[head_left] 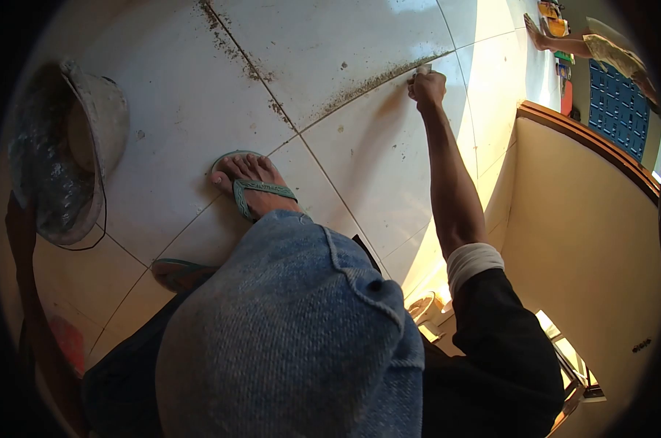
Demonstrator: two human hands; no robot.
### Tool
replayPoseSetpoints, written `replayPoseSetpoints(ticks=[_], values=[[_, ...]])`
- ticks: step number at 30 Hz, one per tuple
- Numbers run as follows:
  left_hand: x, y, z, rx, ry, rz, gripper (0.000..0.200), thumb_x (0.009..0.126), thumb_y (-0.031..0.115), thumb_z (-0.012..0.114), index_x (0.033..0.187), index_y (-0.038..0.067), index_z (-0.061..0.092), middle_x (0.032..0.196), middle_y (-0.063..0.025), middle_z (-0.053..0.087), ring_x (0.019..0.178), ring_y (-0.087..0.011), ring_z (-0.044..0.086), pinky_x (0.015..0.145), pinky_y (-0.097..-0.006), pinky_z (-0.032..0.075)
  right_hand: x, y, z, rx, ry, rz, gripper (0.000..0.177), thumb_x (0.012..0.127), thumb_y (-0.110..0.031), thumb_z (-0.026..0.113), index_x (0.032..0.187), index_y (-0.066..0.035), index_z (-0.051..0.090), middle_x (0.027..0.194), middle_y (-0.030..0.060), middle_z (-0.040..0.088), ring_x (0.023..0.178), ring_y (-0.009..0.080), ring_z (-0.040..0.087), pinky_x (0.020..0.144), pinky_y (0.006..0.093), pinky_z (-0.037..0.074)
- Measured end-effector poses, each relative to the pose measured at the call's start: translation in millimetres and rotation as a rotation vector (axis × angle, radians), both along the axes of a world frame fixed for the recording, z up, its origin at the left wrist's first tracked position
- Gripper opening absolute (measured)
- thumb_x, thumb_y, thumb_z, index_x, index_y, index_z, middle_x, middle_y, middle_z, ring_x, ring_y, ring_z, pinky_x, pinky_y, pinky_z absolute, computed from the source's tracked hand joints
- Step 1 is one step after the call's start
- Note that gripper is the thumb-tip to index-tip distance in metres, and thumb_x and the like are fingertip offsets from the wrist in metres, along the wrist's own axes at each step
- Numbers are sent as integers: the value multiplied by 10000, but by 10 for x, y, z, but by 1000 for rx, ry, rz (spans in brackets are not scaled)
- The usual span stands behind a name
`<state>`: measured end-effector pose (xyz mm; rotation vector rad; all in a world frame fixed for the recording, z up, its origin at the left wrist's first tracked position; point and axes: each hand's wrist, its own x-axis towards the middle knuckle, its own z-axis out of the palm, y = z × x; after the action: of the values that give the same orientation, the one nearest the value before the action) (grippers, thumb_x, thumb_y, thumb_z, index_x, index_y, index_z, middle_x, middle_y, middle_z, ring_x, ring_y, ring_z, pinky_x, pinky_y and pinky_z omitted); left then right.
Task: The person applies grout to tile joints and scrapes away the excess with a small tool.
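My right hand is stretched out over the tiled floor, closed round a small whitish piece whose kind I cannot make out. It presses down at a tile joint, at the end of a line of dark, crumbly grit. At the far left, my left hand is at the rim of a grey, stained bucket. Its fingers are lost in shadow. The bucket's opening faces left in the view, and its inside looks wet and shiny.
More grit lies along another joint. My sandalled foot rests between bucket and right hand. A pale wall with a brown wooden edge stands right. Another person's leg and a blue patterned panel show at top right.
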<state>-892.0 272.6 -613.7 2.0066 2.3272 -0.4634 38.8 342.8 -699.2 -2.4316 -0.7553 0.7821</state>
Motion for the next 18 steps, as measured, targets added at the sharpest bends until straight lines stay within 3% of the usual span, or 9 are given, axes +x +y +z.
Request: replayPoseSetpoints(ticks=[5, 6, 7, 8, 9, 11, 13, 15, 18], values=[[-265, -48, -100, 15, 192, -127, 653, 1040, 444, 521, 1527, 24, 405, 1512, -237, 475, 1305, -398, 556, 1048, -454, 483, 38, -279, 15, 14, 288, -49, 293, 1015, -206, 596, 812, 6, 596, 643, 90, 598, 449, 137, 513, 389, 287, 397], [-252, -88, -101, 15, 213, -135, 656, 1043, 450, 515, 1531, 27, 402, 1522, -232, 468, 1306, -395, 557, 1045, -452, 485, 162, -211, 1, 50, 206, -71, 264, 1014, -201, 584, 836, -7, 584, 652, 79, 586, 449, 125, 497, 387, 275, 378], [-114, -109, -29, 76, -50, -122, 709, 977, 474, 620, 1456, -27, 471, 1388, -288, 551, 1195, -437, 606, 978, -506, 510, 400, -115, -40, 130, 192, -77, 290, 1012, -204, 579, 845, 33, 594, 665, 107, 620, 481, 152, 571, 416, 299, 465], [88, -92, 99, 132, -311, -113, 768, 910, 498, 725, 1381, -80, 540, 1253, -344, 634, 1083, -479, 655, 911, -561, 534, 607, 8, -69, 231, 210, -99, 287, 1014, -207, 573, 837, 18, 582, 659, 103, 614, 472, 150, 562, 410, 291, 454], [474, -31, 345, 125, -308, -112, 768, 910, 498, 725, 1381, -80, 540, 1253, -344, 634, 1083, -479, 655, 911, -561, 534, 734, 125, -25, 277, 262, -102, 278, 1024, -212, 560, 804, -44, 551, 646, 52, 562, 442, 93, 458, 389, 254, 362], [768, -27, 485, 51, -230, -58, 757, 914, 488, 724, 1375, -84, 542, 1243, -343, 638, 1072, -484, 655, 902, -560, 535, 1112, 364, -75, 262, 321, -80, 282, 1022, -211, 563, 789, -52, 548, 637, 32, 532, 430, 78, 420, 376, 249, 320], [726, -88, 460, 28, -219, -26, 746, 917, 478, 723, 1369, -88, 544, 1232, -342, 642, 1060, -488, 656, 893, -559, 535, 1400, 574, -153, 184, 163, -73, 302, 1016, -217, 569, 766, -49, 550, 625, 28, 522, 415, 78, 408, 363, 254, 308], [644, -130, 400, 25, -217, -17, 735, 920, 468, 721, 1363, -91, 547, 1222, -342, 646, 1049, -493, 656, 884, -559, 536, 1567, 692, -214, 108, 198, -32, 322, 1009, -189, 571, 745, -6, 563, 647, 78, 577, 430, 116, 486, 368, 271, 362], [435, -165, 294, 23, -206, -33, 718, 924, 454, 719, 1353, -97, 551, 1207, -341, 652, 1033, -500, 656, 871, -557, 537, 1374, 556, -206, 47, 215, -51, 338, 1021, -233, 577, 746, -38, 559, 594, 15, 496, 402, 75, 395, 357, 253, 303]])
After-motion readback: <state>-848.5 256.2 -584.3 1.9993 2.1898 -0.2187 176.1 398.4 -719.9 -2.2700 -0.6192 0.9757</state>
